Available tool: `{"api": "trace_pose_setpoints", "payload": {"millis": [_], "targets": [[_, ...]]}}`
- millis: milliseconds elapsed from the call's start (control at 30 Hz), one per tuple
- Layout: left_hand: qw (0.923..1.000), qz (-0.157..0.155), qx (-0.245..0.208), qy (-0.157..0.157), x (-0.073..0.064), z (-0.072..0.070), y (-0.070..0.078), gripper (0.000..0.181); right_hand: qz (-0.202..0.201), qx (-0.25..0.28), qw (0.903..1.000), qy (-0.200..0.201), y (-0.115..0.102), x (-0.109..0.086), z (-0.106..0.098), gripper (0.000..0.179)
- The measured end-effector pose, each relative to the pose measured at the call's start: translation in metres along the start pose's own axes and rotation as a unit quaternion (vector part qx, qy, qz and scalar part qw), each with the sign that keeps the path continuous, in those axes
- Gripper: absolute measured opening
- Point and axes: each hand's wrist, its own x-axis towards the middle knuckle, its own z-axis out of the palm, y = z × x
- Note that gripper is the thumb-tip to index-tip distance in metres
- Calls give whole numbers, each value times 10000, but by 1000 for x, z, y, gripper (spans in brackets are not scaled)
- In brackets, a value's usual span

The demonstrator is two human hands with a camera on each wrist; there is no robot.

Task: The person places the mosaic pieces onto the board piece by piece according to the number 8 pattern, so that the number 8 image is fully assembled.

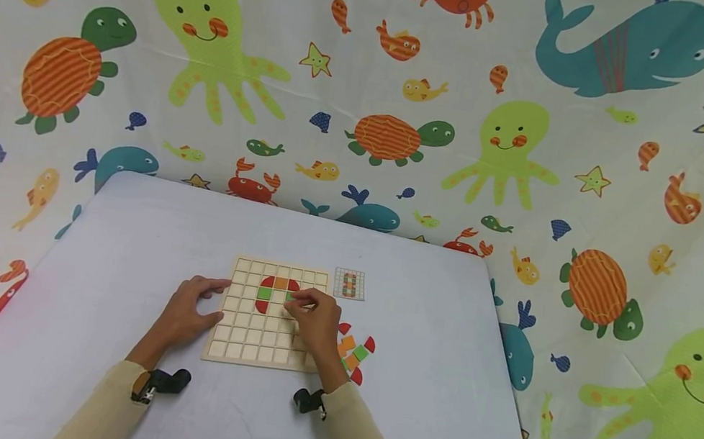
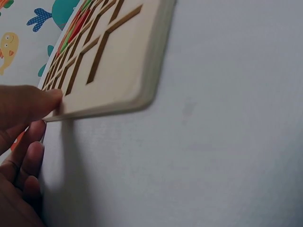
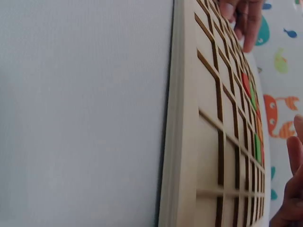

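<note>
A wooden grid board (image 1: 238, 331) lies on the table. Red rounded pieces (image 1: 267, 281), an orange square (image 1: 281, 284) and green squares (image 1: 264, 294) sit in its upper middle cells. My left hand (image 1: 186, 311) touches the board's left edge with thumb and fingertips; in the left wrist view the thumb (image 2: 33, 101) lies at the rim. Over the board, my right hand (image 1: 317, 317) has its thumb and index tips close together beside the right-hand green square. Whether a piece is between those fingertips is hidden. In the right wrist view the right hand (image 3: 291, 182) shows only partly.
Loose red, orange and green pieces (image 1: 361, 353) lie right of the board, near my right wrist. A small pattern card (image 1: 349, 284) lies beyond them, off the board's upper right corner. A sea-animal cloth (image 1: 358, 53) hangs behind the white table (image 1: 439, 374).
</note>
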Motion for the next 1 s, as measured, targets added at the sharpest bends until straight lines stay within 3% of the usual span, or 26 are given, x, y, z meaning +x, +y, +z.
{"api": "trace_pose_setpoints", "payload": {"millis": [167, 733, 1000], "targets": [[10000, 13, 14, 21, 0, -1, 1, 63, 72, 49, 9996, 262, 12, -5, -22, 16], [9999, -70, 29, -70, 0, -2, 2, 63, 1157, -430, 9887, 851, 52, -31, -83, 17], [10000, -38, -14, -4, 0, -2, 5, 63, 1074, -623, 9891, 795, 62, -40, -96, 23]]}}
